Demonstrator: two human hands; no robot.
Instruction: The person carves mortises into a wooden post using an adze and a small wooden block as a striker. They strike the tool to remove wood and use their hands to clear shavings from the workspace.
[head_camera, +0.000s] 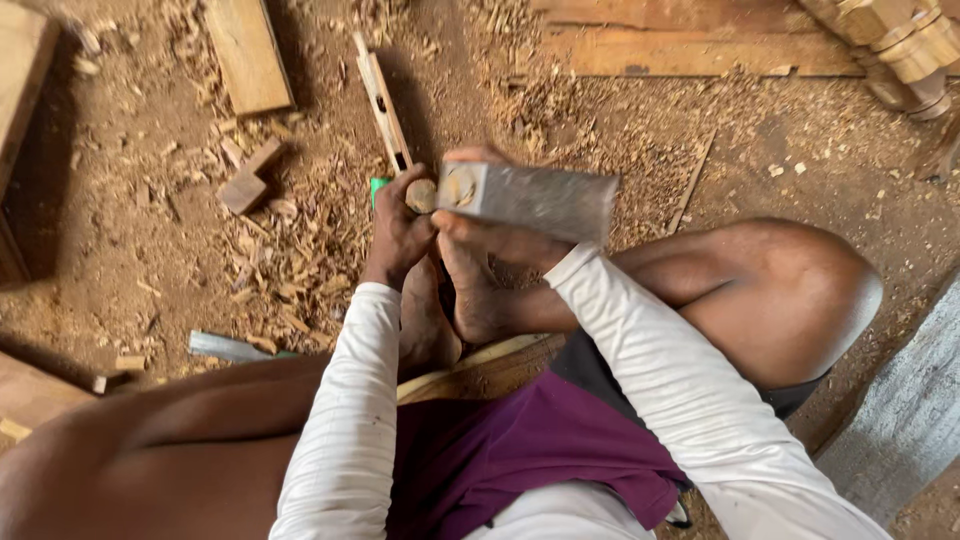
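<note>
Chips already litter the floor (150, 230); left hand (398, 228) fingers wrap the chisel handle (420, 196), right hand (490, 235) grips the wooden mallet block (530, 200) raised above it; carving looks mid-way.

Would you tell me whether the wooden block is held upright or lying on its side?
On its side: the wooden block runs level, right hand under it.
</note>
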